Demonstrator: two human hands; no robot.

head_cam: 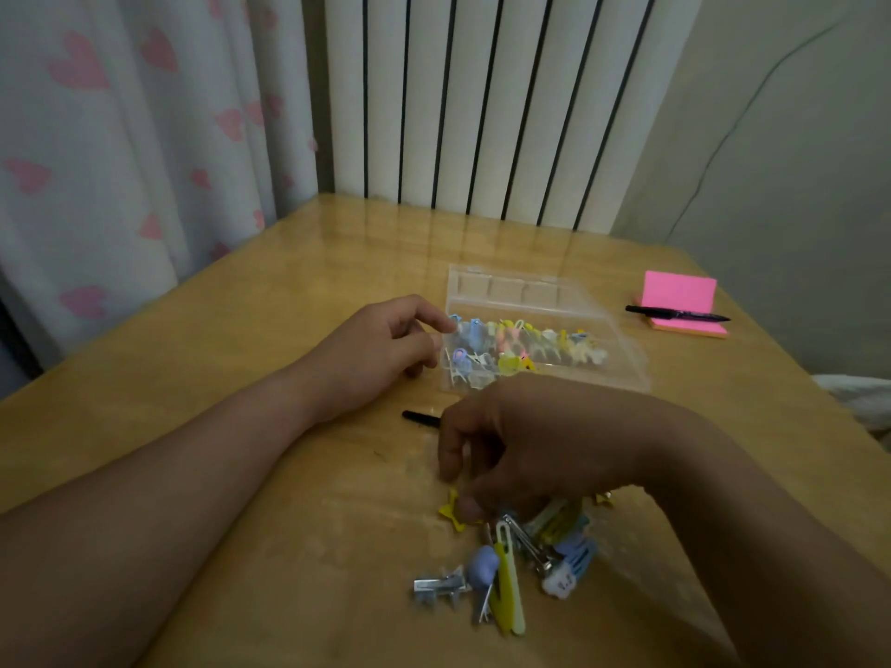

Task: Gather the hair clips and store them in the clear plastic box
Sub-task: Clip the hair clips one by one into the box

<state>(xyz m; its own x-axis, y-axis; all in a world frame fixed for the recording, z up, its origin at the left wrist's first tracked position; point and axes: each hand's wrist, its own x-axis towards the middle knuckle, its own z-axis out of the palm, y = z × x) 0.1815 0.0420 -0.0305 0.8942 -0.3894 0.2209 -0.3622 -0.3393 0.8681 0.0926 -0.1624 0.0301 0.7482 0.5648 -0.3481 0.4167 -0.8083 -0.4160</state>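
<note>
Yellow star clip (451, 512) at my fingers (470, 507); pink sticky notes (680, 294), black pen (675, 313), white curtain (120, 151) with pink hearts.

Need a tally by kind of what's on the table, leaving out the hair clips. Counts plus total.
clear plastic box: 1
black pen: 1
sticky-note stack, pink on orange: 1
slim black object, partly hidden behind the right hand, kind unclear: 1
Total: 4
</note>
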